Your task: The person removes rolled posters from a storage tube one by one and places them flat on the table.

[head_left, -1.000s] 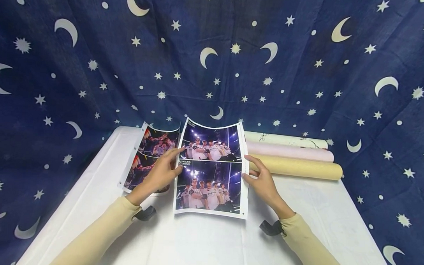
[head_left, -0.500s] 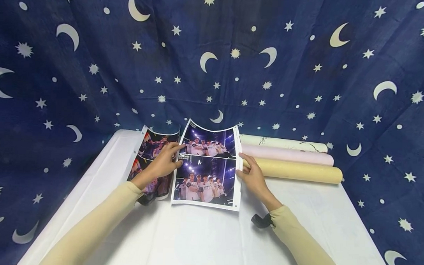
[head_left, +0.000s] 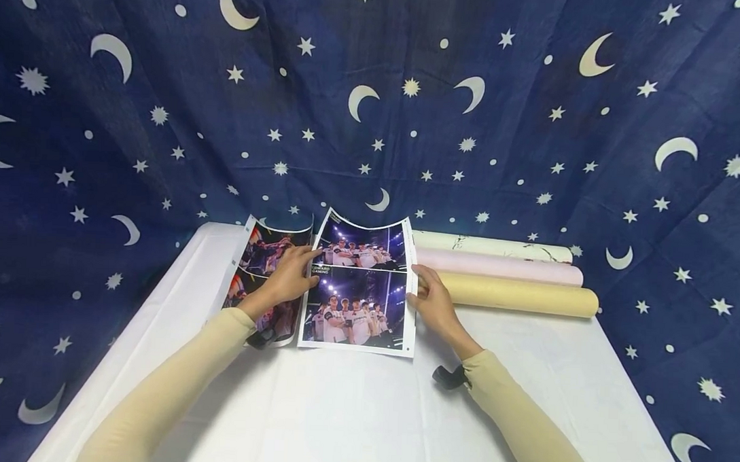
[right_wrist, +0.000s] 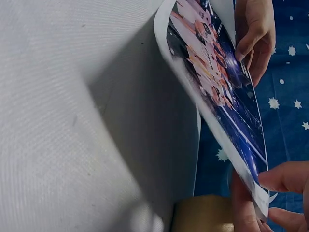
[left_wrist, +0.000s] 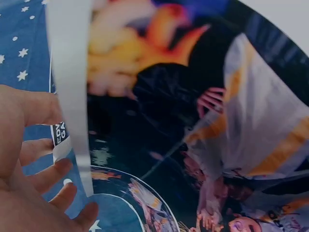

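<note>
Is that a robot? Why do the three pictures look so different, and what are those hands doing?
No robot here, just a person's bare hands! The big wide picture comes from a camera worn on the head. The two close-ups come from cameras on each wrist. The left hand and right hand hold opposite edges of a printed sheet with their fingers. A darker sheet is on the left. To the right, a yellow roll, a pink roll and a pale patterned roll lie on the white table.

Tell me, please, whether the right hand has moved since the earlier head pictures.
Yes: judged against the right end of the yellow roll, the right hand has shifted left and slightly away from the person, holding the printed sheet.
</note>
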A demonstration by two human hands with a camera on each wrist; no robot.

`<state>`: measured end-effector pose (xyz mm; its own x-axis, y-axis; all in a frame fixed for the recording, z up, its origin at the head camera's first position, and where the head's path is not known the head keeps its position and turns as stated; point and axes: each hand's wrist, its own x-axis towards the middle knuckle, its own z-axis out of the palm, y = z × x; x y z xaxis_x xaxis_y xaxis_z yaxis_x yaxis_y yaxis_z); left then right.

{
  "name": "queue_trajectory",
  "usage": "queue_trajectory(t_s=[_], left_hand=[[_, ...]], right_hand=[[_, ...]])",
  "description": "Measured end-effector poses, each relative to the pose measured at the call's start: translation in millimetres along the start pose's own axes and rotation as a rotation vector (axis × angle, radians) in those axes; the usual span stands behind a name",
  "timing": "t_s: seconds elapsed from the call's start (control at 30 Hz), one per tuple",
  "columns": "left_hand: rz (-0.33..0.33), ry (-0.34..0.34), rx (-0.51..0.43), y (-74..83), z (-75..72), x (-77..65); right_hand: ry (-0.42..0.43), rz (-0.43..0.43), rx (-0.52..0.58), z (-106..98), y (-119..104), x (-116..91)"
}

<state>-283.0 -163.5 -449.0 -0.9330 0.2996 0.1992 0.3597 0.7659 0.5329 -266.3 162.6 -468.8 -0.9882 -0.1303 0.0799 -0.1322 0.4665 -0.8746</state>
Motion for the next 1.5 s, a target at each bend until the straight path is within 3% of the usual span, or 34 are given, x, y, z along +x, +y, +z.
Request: queue_trajectory(t_s=[0.23, 0.53, 0.9, 1.1, 1.33, 1.5], left_hand=[[-0.025, -0.02, 0.023, -5.2, 3.8, -2.1], [-0.051, -0.011, 0.034, -11.4, 12.5, 1.4], [-0.092, -0.026, 0.012, -10.9, 11.5, 0.2], [-0.08, -0.002, -0.022, -10.8, 8.9, -2.4], [-0.081, 0.008, -0.042, -6.5, 2.8, -6.5], [-0.044, 0.036, -0.04, -0.4, -1.8, -11.1]], right_hand=[[-0.042, -0.023, -0.12, 7, 1, -2], [-0.058, -0.112, -0.298, 14, 10, 4], [-0.073, -0.088, -0.319, 22, 4, 6], [-0.084, -0.11, -0.32, 25, 4, 5], [-0.11, -0.145, -0.362, 16, 7, -2], [-0.17, -0.2, -0.35, 5, 3, -15]])
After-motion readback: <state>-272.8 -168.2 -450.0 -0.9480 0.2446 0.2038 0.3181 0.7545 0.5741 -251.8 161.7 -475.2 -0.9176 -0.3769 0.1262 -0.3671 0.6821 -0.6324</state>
